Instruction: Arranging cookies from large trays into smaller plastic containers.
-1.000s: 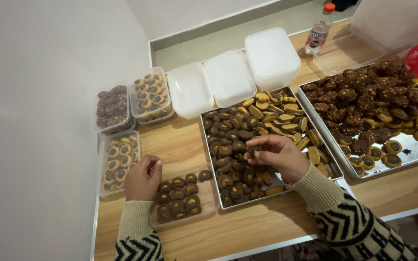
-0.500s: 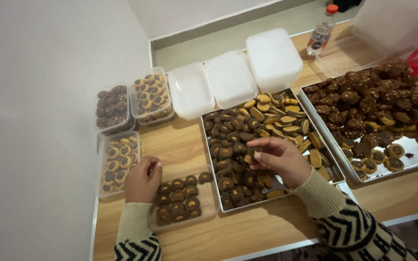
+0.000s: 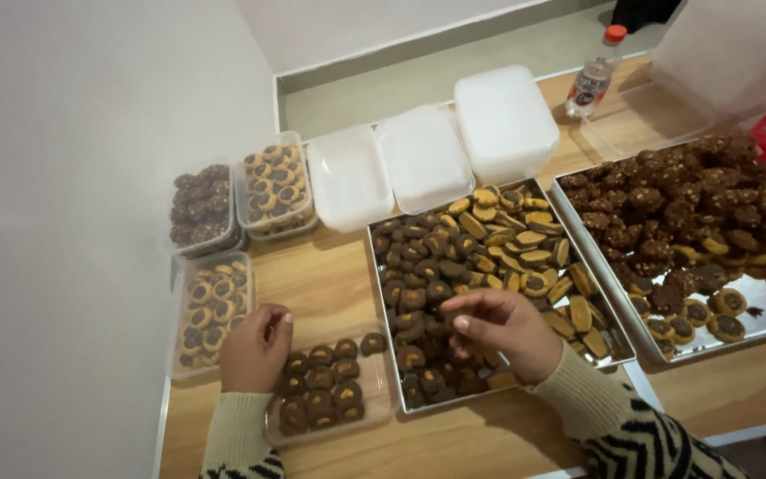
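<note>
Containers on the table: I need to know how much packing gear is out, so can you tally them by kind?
Clear tubs holding cookies: 4
White tubs, contents not visible: 3
Metal trays of cookies: 2
Plastic bottle: 1
Total: 10

The left hand rests on the nearest clear tub; the right hand hovers over the middle tray.

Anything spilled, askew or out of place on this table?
Mostly tidy. One dark cookie sits alone past the neat rows in the clear container. The far-right tray holds a loose heap with bare metal showing.
</note>
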